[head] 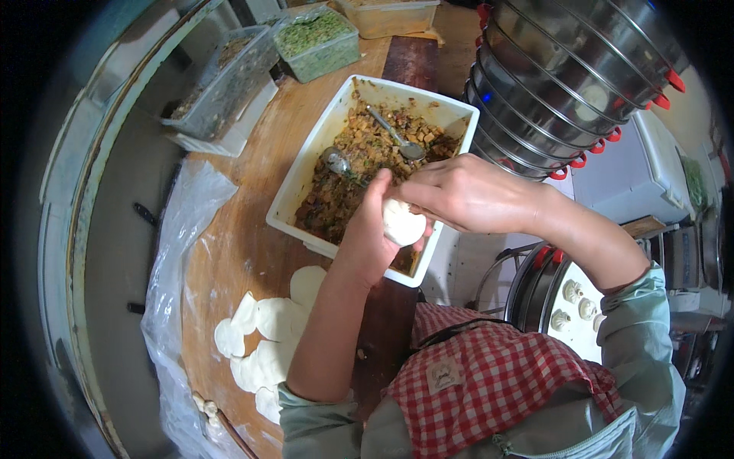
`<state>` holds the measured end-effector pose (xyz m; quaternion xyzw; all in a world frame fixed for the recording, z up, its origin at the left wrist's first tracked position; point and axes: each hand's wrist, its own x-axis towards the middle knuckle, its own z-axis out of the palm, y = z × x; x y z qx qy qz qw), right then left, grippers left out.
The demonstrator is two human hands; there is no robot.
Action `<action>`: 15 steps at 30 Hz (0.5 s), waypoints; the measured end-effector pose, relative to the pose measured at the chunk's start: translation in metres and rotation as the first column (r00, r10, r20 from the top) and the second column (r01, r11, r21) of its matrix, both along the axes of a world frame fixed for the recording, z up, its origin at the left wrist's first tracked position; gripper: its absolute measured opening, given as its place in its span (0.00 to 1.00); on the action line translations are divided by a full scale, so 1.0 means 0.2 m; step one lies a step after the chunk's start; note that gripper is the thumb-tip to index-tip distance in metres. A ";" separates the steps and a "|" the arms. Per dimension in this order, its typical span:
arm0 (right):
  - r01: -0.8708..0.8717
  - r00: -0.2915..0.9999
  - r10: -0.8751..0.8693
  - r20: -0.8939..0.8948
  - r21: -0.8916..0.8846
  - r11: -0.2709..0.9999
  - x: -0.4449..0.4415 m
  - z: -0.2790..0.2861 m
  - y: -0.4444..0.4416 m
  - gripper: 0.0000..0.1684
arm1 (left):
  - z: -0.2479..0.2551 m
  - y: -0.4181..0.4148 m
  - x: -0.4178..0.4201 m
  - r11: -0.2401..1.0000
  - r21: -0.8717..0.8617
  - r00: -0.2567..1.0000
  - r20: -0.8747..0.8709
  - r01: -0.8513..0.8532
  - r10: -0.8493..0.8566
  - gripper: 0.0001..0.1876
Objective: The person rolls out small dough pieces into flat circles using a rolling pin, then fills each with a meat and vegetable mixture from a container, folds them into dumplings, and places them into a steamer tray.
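Note:
Cupped in my left hand (373,235) is a round of white dough (403,222), shaped like a bun. My right hand (459,192) reaches over its top edge with the fingers pinched on the dough; the fingertips are partly hidden. Both hands are above the near right side of a white plastic tub (287,198) of chopped brown filling (367,137). Two metal spoons rest in that filling, one spoon (395,133) at the far side and another spoon (336,160) at the left. Flat dough wrappers (278,318) lie overlapping on the wooden table, partly behind my left forearm.
Stacked metal steamer trays (550,86) with red handles stand at the far right. Lower right, a round steamer (553,292) holds several pleated buns (573,291). A tub of chopped greens (315,43) and a clear container (223,92) sit at the back left. Plastic sheeting (178,275) covers the left table edge.

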<state>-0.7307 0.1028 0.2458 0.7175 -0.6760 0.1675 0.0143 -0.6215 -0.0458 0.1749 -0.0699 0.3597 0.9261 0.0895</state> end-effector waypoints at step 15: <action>-0.315 0.941 0.323 0.100 -0.090 0.945 0.09 -0.11 -0.21 0.13 | 0.00 -0.04 0.36 0.964 -0.064 0.948 0.179 -0.257 0.265 0.21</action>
